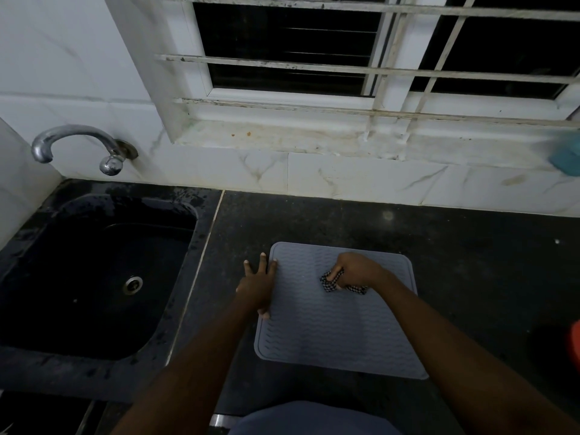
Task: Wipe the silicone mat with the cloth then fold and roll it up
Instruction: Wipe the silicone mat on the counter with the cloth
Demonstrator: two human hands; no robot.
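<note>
Forearms (pixel 194 372) are outstretched: silicone mat (pixel 339 324) is pinned by flat left hand (pixel 257 287), cloth (pixel 329 282) is clenched in right hand (pixel 354 270); overlapping strokes are advised.

Quantities: one silicone mat (pixel 339 334), one cloth (pixel 329 284), two hands (left hand (pixel 257 285), right hand (pixel 356 269)), one sink (pixel 78 309), one tap (pixel 75 135).

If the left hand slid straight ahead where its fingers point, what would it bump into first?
Probably the white tiled wall under the window. The left hand rests at the left edge of the silicone mat, fingers pointing away from the person, and only bare black counter shows in between.
</note>
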